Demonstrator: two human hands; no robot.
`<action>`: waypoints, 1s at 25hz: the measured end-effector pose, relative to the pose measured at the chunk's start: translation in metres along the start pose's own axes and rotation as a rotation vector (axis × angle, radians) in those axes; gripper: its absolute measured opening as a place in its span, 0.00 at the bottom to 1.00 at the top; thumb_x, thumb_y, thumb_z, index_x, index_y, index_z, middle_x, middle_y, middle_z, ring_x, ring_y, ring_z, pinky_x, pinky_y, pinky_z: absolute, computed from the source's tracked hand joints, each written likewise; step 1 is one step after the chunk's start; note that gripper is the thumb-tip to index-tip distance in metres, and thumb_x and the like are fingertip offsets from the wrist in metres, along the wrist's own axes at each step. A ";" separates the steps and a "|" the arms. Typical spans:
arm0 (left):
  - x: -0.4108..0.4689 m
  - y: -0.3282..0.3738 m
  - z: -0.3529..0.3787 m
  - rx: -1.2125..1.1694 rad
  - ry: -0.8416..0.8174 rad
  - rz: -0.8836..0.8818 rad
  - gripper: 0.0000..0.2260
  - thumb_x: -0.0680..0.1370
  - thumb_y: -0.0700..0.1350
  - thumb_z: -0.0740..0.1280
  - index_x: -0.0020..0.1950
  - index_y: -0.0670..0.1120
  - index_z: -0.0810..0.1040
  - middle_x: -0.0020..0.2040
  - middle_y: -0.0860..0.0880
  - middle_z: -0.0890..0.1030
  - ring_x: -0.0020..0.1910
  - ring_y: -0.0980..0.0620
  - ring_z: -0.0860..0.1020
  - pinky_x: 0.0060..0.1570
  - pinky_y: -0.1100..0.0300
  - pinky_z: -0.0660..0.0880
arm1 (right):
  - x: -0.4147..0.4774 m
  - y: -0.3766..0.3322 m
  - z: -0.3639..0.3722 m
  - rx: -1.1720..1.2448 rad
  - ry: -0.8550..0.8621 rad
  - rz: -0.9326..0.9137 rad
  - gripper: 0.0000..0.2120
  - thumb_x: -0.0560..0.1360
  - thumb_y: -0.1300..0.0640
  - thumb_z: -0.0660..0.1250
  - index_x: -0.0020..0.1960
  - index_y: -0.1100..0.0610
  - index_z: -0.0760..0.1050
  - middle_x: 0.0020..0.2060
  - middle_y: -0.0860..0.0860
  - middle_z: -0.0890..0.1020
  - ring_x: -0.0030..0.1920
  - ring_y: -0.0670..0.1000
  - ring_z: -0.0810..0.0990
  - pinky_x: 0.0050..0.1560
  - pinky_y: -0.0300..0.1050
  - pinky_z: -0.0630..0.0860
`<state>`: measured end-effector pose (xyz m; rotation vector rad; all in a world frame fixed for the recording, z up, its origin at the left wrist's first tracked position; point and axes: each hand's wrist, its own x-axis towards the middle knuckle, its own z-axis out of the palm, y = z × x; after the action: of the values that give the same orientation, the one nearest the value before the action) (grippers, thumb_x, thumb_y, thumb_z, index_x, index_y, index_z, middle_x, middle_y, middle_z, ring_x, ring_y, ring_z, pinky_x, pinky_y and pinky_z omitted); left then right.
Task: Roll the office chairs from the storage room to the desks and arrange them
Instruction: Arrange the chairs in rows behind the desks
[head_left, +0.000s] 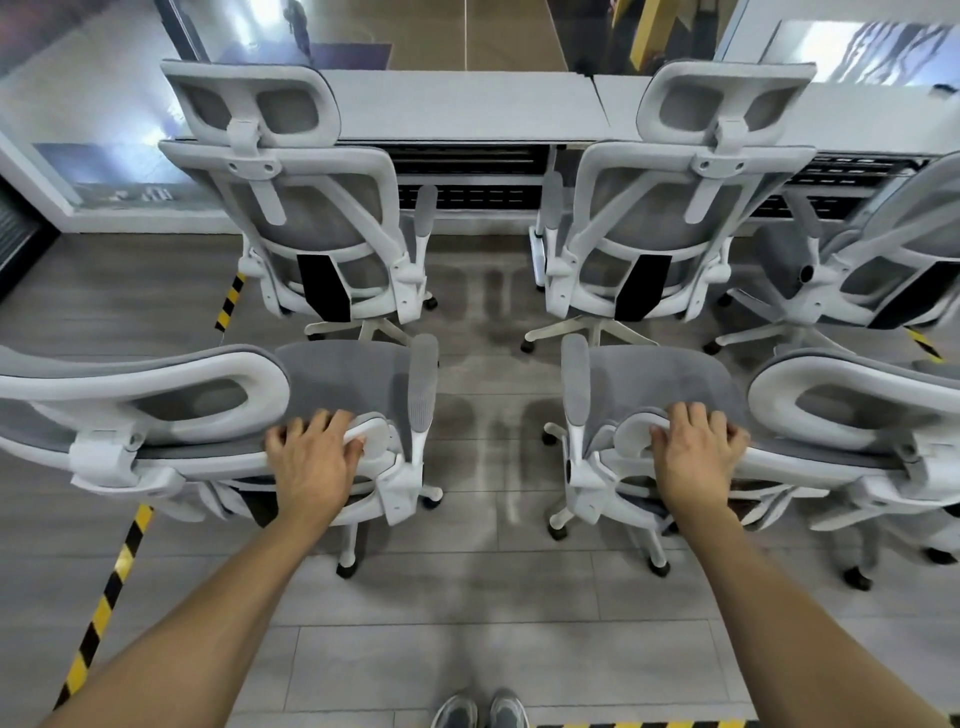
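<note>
Head view: two office chairs are held from behind, one under each hand. The left hand (311, 460) is closed over the top corner of the backrest of the near left chair (208, 415), with the fingers (324, 423) curled over the white frame. The right hand (696, 457) is wrapped the same way round the top corner of the near right chair (779, 410). Both chairs are white-framed with grey mesh and grey seats, and their armrests face each other across a gap straight ahead of the shoes (480, 711).

Beyond that gap, two more chairs are parked with their backs to the camera: the far left chair (301, 208) and the far right chair (670, 208), both pushed close to the long white counter (467, 106). A fifth chair (857, 270) is seen to the right of the far right chair, turned at an angle.

The floor (467, 597) is grey plank, slightly glossy, and yellow-and-black striped tape (104, 608) is laid on it to the left of the near left chair. Glass panels are seen behind the counter.

The outer sides of both near chairs are cut off by the picture edges, and the fifth chair is only partly in view. What lies behind the glass is too blurred to make out.
</note>
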<state>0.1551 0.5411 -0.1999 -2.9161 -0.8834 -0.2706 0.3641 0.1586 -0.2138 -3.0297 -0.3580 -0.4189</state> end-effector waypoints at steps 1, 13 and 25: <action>0.000 0.001 0.001 0.001 0.002 0.005 0.10 0.75 0.50 0.71 0.55 0.50 0.78 0.46 0.47 0.80 0.46 0.39 0.76 0.50 0.46 0.64 | 0.000 -0.001 0.001 0.004 0.009 0.000 0.07 0.76 0.56 0.69 0.50 0.59 0.75 0.44 0.57 0.76 0.48 0.60 0.71 0.54 0.56 0.61; 0.011 0.031 0.000 0.002 -0.038 -0.060 0.10 0.77 0.52 0.69 0.57 0.52 0.78 0.49 0.46 0.81 0.48 0.40 0.75 0.51 0.47 0.61 | 0.007 0.010 0.002 0.007 0.021 -0.036 0.08 0.76 0.55 0.70 0.51 0.59 0.75 0.44 0.56 0.76 0.46 0.60 0.72 0.54 0.57 0.63; 0.018 0.005 -0.010 -0.049 -0.104 -0.129 0.12 0.78 0.53 0.67 0.60 0.53 0.77 0.54 0.47 0.80 0.54 0.41 0.74 0.54 0.47 0.62 | 0.001 0.015 0.003 0.002 0.030 -0.033 0.09 0.75 0.57 0.71 0.51 0.60 0.76 0.43 0.59 0.78 0.46 0.62 0.74 0.52 0.56 0.63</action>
<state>0.1716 0.5451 -0.1867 -2.9452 -1.0982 -0.1514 0.3692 0.1445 -0.2172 -3.0158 -0.4070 -0.4648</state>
